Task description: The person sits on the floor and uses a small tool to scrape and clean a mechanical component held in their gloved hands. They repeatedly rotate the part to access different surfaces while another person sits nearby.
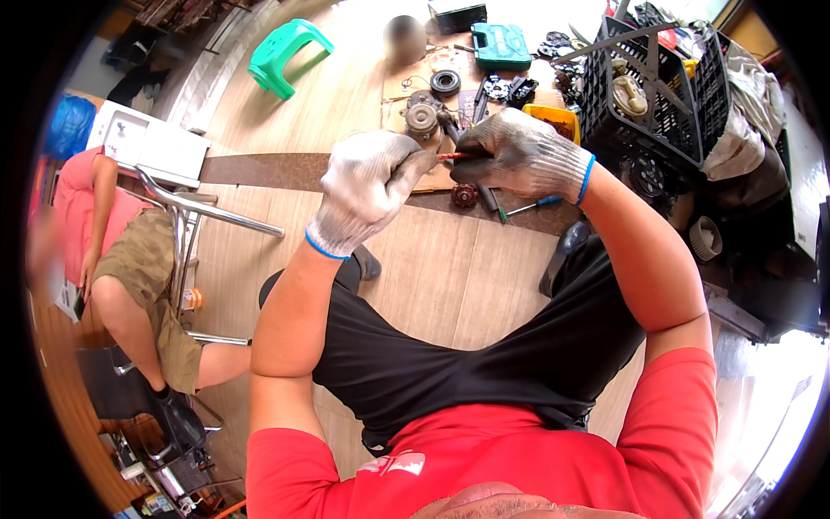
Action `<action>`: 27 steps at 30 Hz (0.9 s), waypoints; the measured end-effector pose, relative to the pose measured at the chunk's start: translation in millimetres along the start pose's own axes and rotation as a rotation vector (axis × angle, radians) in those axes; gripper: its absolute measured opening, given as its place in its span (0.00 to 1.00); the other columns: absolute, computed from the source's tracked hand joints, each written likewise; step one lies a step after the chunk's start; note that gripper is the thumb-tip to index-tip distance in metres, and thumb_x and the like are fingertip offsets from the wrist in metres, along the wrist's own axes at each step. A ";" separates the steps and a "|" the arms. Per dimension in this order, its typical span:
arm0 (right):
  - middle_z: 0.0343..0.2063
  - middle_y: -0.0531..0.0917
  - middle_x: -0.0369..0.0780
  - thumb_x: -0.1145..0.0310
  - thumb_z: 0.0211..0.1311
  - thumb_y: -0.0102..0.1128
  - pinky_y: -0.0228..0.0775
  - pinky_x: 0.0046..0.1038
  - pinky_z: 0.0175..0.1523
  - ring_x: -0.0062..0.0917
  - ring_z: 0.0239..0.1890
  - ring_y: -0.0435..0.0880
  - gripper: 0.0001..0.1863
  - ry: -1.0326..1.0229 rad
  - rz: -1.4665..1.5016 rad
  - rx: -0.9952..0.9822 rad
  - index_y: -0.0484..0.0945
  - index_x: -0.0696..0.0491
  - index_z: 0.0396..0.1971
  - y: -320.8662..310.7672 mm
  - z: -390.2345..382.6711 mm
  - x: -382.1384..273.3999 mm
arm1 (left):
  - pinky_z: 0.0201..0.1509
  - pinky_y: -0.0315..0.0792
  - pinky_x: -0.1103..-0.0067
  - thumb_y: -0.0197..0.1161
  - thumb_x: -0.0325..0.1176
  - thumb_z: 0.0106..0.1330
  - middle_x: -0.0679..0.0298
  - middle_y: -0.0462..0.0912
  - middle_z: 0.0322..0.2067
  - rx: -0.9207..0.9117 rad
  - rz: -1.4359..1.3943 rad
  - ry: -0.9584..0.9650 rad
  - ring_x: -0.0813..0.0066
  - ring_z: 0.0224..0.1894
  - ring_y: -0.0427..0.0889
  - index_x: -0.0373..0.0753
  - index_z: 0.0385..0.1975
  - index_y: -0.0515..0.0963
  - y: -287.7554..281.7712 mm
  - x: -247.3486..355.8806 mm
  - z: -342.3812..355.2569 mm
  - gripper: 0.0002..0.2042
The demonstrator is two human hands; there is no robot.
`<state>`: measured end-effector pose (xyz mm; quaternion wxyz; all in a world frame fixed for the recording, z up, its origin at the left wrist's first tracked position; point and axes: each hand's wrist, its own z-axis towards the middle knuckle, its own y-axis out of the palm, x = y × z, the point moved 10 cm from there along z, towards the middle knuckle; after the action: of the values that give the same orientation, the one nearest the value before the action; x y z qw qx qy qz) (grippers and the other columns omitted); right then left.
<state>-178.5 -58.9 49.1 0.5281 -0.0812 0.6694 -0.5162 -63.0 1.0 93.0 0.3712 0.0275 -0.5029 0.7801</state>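
Both my hands wear pale knitted gloves with blue cuffs, dirty at the fingers, and are raised close together over the floor. My left hand (pixel 365 180) is closed, its thumb and fingers pinching one end of a thin red wire-like piece (pixel 449 156). At the other end, my right hand (pixel 529 156) is closed on the same piece, its fingertips darkly soiled. Just beyond lies a round metal motor-like part (pixel 422 120), partly hidden by my hands. Below my right hand are a reddish-brown round coil-like part (pixel 464 195) and a screwdriver with a blue handle (pixel 547 201).
Cardboard (pixel 421 76) under the parts holds a black ring (pixel 445 82). Behind stands a green tool case (pixel 503 47). A yellow tray (pixel 553 118) and black crates (pixel 644 130) crowd the right. Far left are a green stool (pixel 285 54) and a seated person (pixel 143 268).
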 end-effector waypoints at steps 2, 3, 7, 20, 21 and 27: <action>0.25 0.83 0.49 0.57 0.62 0.69 0.74 0.36 0.36 0.36 0.25 0.81 0.17 -0.077 -0.057 0.104 0.85 0.58 0.35 -5.3 -3.7 0.8 | 0.34 0.73 0.74 0.64 0.36 0.71 0.60 0.83 0.24 -0.098 -0.186 -0.387 0.70 0.26 0.81 0.33 0.29 0.82 12.0 -21.3 -3.9 0.12; 0.26 0.84 0.49 0.57 0.62 0.69 0.74 0.36 0.36 0.39 0.26 0.82 0.17 -0.077 -0.115 0.098 0.85 0.57 0.35 -2.5 -3.9 4.2 | 0.33 0.73 0.75 0.62 0.38 0.73 0.62 0.82 0.23 -0.150 -0.279 -0.580 0.73 0.25 0.80 0.33 0.28 0.81 21.1 -31.5 -11.2 0.14; 0.31 0.85 0.49 0.55 0.62 0.69 0.77 0.39 0.44 0.45 0.35 0.85 0.16 0.016 -0.218 -0.014 0.86 0.55 0.36 9.0 2.2 11.3 | 0.33 0.72 0.80 0.60 0.42 0.75 0.64 0.79 0.21 -0.145 -0.738 -0.871 0.79 0.24 0.77 0.33 0.26 0.79 41.7 -51.1 -29.3 0.18; 0.42 0.86 0.48 0.61 0.57 0.74 0.77 0.37 0.51 0.42 0.44 0.86 0.23 -0.192 -0.089 0.182 0.83 0.54 0.50 -19.9 -5.8 -6.7 | 0.33 0.69 0.80 0.61 0.44 0.74 0.66 0.80 0.21 -0.129 -0.303 -0.718 0.82 0.26 0.74 0.33 0.24 0.80 21.1 -53.2 -20.3 0.20; 0.40 0.86 0.47 0.60 0.57 0.74 0.77 0.37 0.50 0.42 0.43 0.86 0.21 -0.181 -0.141 0.198 0.84 0.54 0.48 -17.5 -6.2 -5.1 | 0.32 0.69 0.80 0.61 0.43 0.74 0.66 0.79 0.21 -0.123 -0.328 -0.713 0.82 0.25 0.74 0.33 0.24 0.79 23.3 -53.1 -20.5 0.20; 0.31 0.84 0.44 0.59 0.61 0.68 0.77 0.40 0.45 0.41 0.38 0.85 0.14 -0.113 -0.335 0.204 0.85 0.54 0.37 -9.7 1.7 -19.0 | 0.29 0.69 0.77 0.60 0.43 0.75 0.65 0.75 0.19 -0.095 -0.647 -0.808 0.77 0.22 0.75 0.35 0.23 0.77 36.1 -56.4 -29.0 0.20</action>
<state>-173.3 -51.9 68.6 0.4771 -0.1662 0.5599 -0.6567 -34.5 -14.7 27.7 0.3705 0.4639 -0.6065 0.5289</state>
